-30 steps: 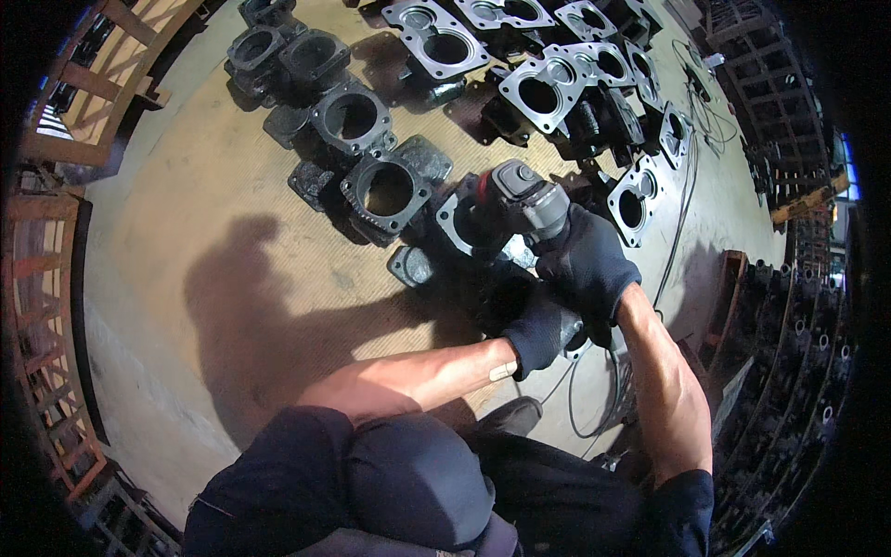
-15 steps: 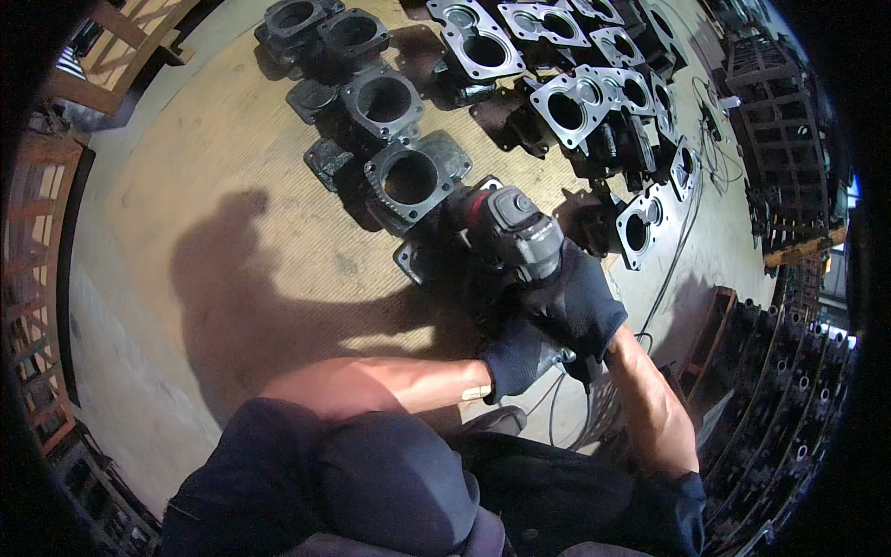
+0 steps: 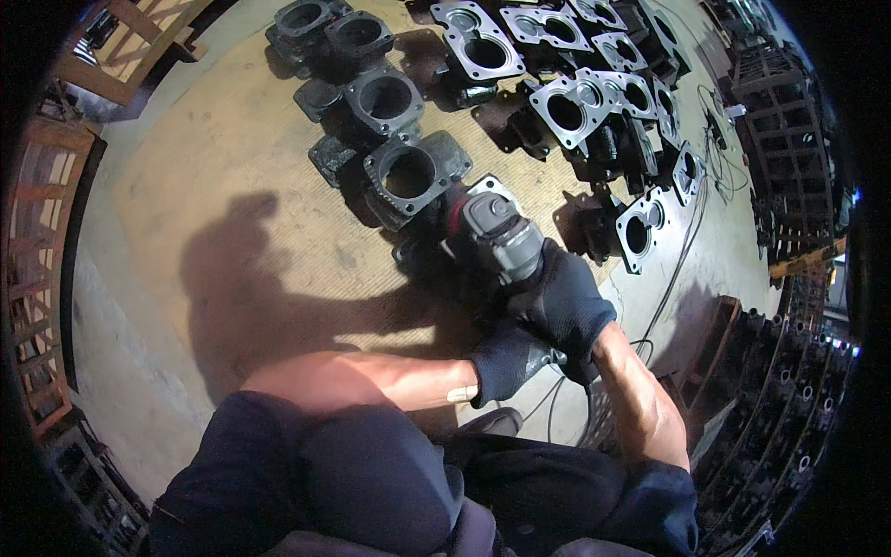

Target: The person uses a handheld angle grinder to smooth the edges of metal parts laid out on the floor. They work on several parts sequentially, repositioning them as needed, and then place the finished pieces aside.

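Note:
Both my hands wear dark knit gloves and grip an angle grinder [image 3: 509, 243] with a grey head. My right hand [image 3: 568, 299] wraps the body just behind the head. Below it, my left hand [image 3: 512, 360] closes round the rear part, near where the cord comes out. The grinder's head is over a dark metal casting [image 3: 492, 186], whose bright machined flange shows just beyond the tool. Most of that casting and the disc are hidden by the grinder and shadow. Left of the head stands a dull grey casting [image 3: 429, 197] with a round bore.
More dull castings [image 3: 385, 97] run away at the far left, on a tan ribbed mat [image 3: 278, 148]. Bright-faced castings [image 3: 568, 110] crowd the far right. A black cord [image 3: 670, 278] trails along the right floor. Racks of dark parts [image 3: 780, 408] and wooden crates [image 3: 42, 269] stand at the sides.
The grinder and both hands have shifted slightly left, with the grip unchanged. More of the bright flange beyond the tool now shows.

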